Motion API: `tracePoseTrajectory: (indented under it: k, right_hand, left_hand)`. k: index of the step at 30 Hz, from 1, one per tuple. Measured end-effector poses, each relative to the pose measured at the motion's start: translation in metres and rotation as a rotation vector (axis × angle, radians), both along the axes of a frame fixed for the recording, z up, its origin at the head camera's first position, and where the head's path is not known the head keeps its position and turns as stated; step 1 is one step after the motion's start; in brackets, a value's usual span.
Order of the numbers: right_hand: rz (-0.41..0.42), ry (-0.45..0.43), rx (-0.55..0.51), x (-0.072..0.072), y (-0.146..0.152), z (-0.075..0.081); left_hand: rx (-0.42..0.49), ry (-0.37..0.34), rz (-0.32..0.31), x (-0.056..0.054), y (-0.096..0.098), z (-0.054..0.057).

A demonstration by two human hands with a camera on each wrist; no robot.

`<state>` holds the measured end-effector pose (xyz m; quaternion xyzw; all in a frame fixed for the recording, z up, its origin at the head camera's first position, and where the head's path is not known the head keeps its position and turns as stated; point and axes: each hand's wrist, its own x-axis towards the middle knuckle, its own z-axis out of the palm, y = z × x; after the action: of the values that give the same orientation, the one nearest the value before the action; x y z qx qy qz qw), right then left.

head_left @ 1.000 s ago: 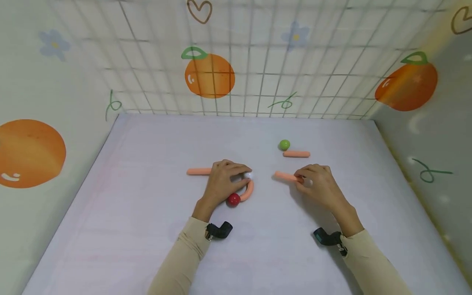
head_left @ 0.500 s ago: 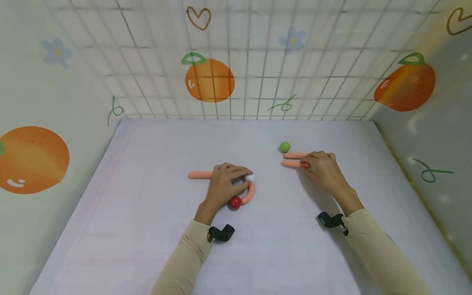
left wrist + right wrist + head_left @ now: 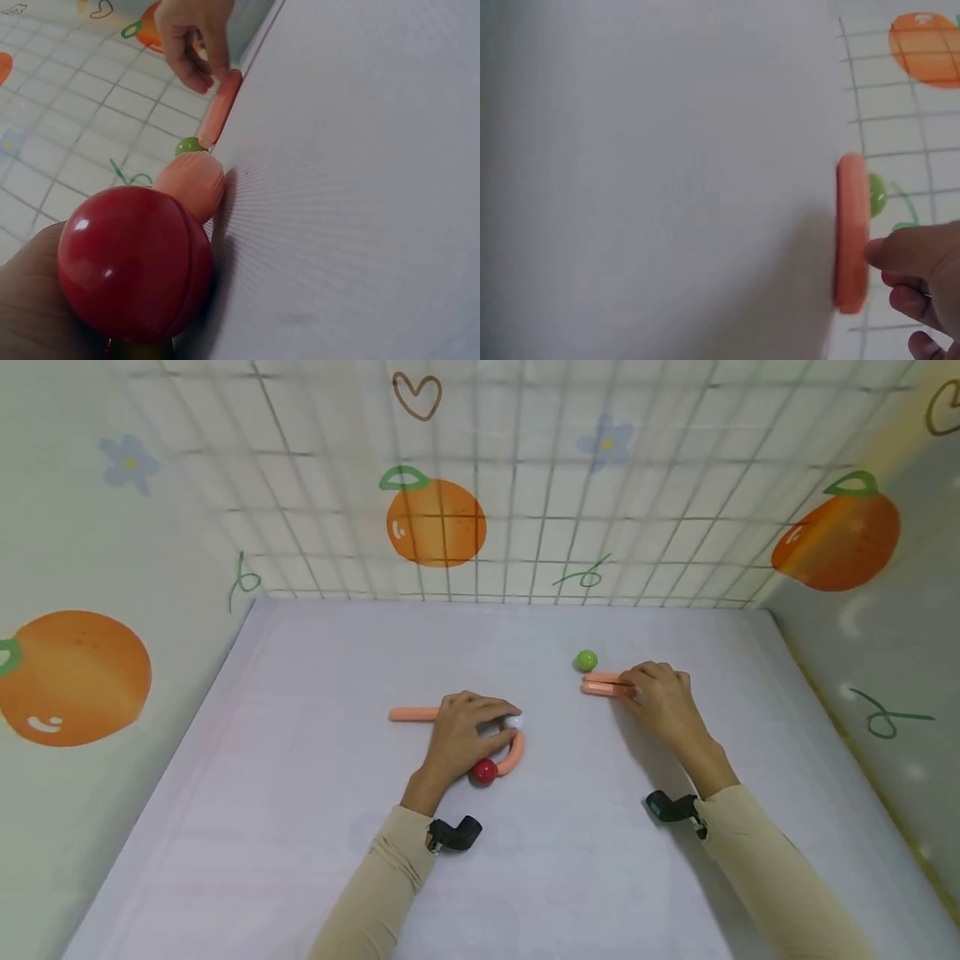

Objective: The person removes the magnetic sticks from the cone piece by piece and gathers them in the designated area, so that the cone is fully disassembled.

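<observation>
My left hand (image 3: 463, 735) pinches a white ball (image 3: 514, 722) between thumb and fingers. Below that ball curves a salmon-coloured piece (image 3: 513, 755), with a glossy red ball (image 3: 484, 772) at its lower end beside the palm. The red ball (image 3: 135, 262) looms large in the left wrist view. A straight salmon stick (image 3: 414, 714) runs out from behind the left hand. At the right, my right hand (image 3: 663, 703) pinches one end of a short salmon stick (image 3: 603, 689). Another short stick (image 3: 600, 677) lies right alongside, its right end hidden by the fingers.
A green ball (image 3: 587, 661) sits just behind the left ends of the paired sticks. The white tabletop (image 3: 525, 877) meets a fabric backdrop (image 3: 517, 543) with oranges and grid lines. Similar fabric walls stand at both sides.
My right hand has carried its stick back and to the right, and set it beside the other short stick. The left hand keeps its place at the white ball.
</observation>
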<state>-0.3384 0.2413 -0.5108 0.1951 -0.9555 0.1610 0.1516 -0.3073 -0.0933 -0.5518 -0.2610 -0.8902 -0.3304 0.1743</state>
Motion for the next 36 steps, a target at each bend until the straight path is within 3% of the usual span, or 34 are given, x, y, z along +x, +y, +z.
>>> tracePoseTrajectory:
  k: [6,12,16,19,29,32,36]
  right_hand:
    - [0.077,0.039,-0.082,0.015,-0.014,0.004]
    - [0.167,0.078,-0.103,0.030,-0.027,0.006]
    - [0.203,0.111,-0.099,0.036,-0.032,0.005]
    - [0.217,0.113,-0.096,0.039,-0.036,0.004]
    - [0.245,0.108,-0.093,0.048,-0.043,0.008]
    - [0.249,0.101,-0.090,0.050,-0.044,0.007]
    - [0.251,0.090,-0.091,0.055,-0.045,0.004]
  left_hand:
    - [-0.016,-0.001,-0.022,0.000,0.000,0.003]
    - [-0.072,0.088,-0.023,0.006,0.009,0.021]
    - [-0.198,0.113,0.047,0.017,0.020,0.035]
    - [-0.288,0.086,0.112,0.024,0.029,0.041]
    - [-0.419,0.042,0.267,0.032,0.042,0.036]
    - [-0.402,0.025,0.242,0.033,0.041,0.034]
    - [-0.353,-0.020,0.133,0.032,0.037,0.036]
